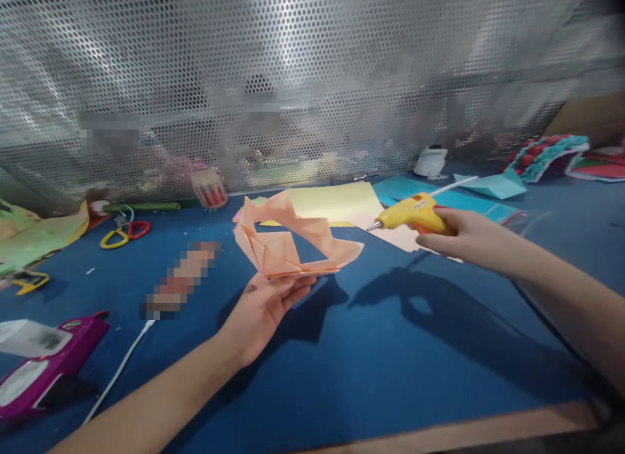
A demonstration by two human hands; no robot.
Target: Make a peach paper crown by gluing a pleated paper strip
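I had the left hand [263, 314] clamped on the peach folded-paper ring [280, 251], on the near side of the yellow sheet [342, 203]. My right hand [476, 239] gripped the glue gun [407, 215] – right of that sheet – while 1 pair of scissors [131, 230] lay left of it.

The folded paper [278, 256] is plain peach. The glue gun [405, 214] has a yellow body and a silver nozzle [375, 225]; its glue stick [456, 184] is whitish. The table surface [390, 369] is dark blue. The scissors [131, 230] have one yellow and one red handle. The tape dispenser [81, 340] is purple. The rear panel [312, 63] is silver-grey, patterned with rows of round holes.
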